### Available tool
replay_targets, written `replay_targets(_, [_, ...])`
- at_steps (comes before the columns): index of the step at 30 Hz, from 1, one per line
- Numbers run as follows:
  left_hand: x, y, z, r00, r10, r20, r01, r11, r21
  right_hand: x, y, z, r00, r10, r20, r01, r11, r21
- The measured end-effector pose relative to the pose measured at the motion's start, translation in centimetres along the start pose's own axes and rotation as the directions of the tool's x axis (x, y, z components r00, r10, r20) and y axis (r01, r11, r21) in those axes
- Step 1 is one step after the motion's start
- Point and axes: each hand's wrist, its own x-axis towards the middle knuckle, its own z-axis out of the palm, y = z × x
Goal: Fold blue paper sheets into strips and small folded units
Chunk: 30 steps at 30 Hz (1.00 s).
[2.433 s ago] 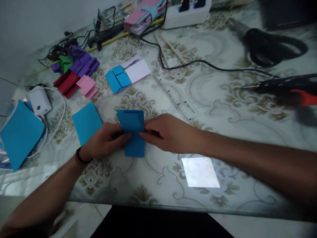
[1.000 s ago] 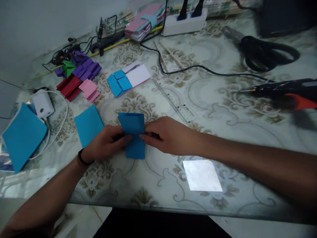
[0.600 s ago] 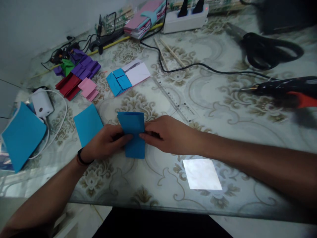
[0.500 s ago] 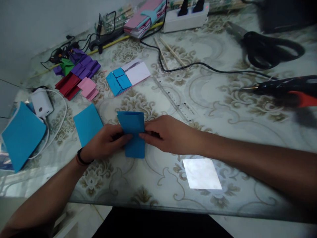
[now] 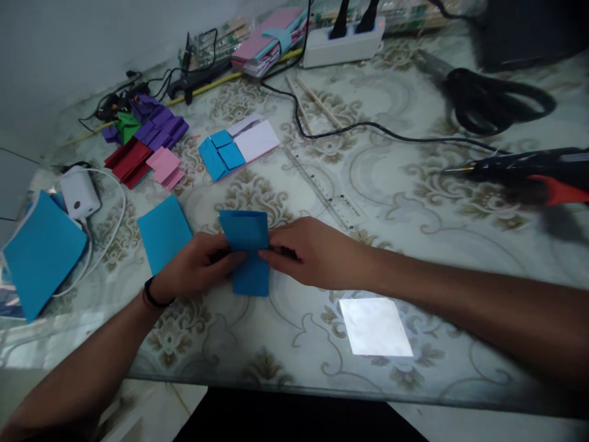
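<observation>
Between my two hands is a folded blue sheet of paper point(image 5: 248, 276), tall and narrow, its layers parted at the top edge. My left hand point(image 5: 202, 263) pinches its left side, thumb on the front and fingers hidden behind. From the right, my right hand point(image 5: 308, 253) grips the other edge between thumb and fingers. A flat blue paper piece point(image 5: 164, 233) lies just beyond my left hand. A bright white square point(image 5: 376, 326), either paper or a patch of light, shows on the table in front of my right forearm.
Folded paper pieces in purple point(image 5: 161, 127), red point(image 5: 129, 161) and pink point(image 5: 166, 167) sit at the back left. A clear ruler point(image 5: 317, 184) lies mid-table. Scissors point(image 5: 499, 101), a hot glue gun point(image 5: 519, 167) and its cable are at right; a power strip point(image 5: 345, 46) stands behind.
The whole view has shifted slightly. Both hands keep the same hold on the folded blue paper, and nothing on the table has visibly moved.
</observation>
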Motion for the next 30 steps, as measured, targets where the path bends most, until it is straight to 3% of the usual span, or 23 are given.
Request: replay_targets(30, [0.06, 0.06, 0.01, 1.0, 0.025, -0.002, -0.025, 1.0, 0.005, 0.04, 0.1, 0.1, 1.0, -0.004, -0.003, 0.004, 1.0, 0.013])
